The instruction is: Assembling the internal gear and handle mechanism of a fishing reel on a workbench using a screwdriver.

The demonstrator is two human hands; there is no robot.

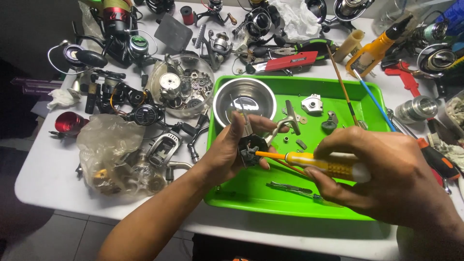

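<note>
My left hand (pixel 231 149) grips a small black fishing reel body (pixel 251 146) with a metal handle arm (pixel 286 120) sticking out to the right, held over the green tray (pixel 251 193). My right hand (pixel 386 179) holds a yellow-handled screwdriver (pixel 333 166); its orange shaft and tip rest against the reel body. A steel bowl (pixel 244 99) stands in the tray's far left corner. Small metal reel parts (pixel 313 104) and a thin tool (pixel 292 188) lie loose in the tray.
A white table (pixel 43 169) holds several fishing reels (pixel 121 43), a round clear dish of small parts (pixel 182 89), a crumpled plastic bag (pixel 108 152), a red box cutter (pixel 290 61), pliers, a yellow glue bottle (pixel 379 46) and a metal spool (pixel 415 108).
</note>
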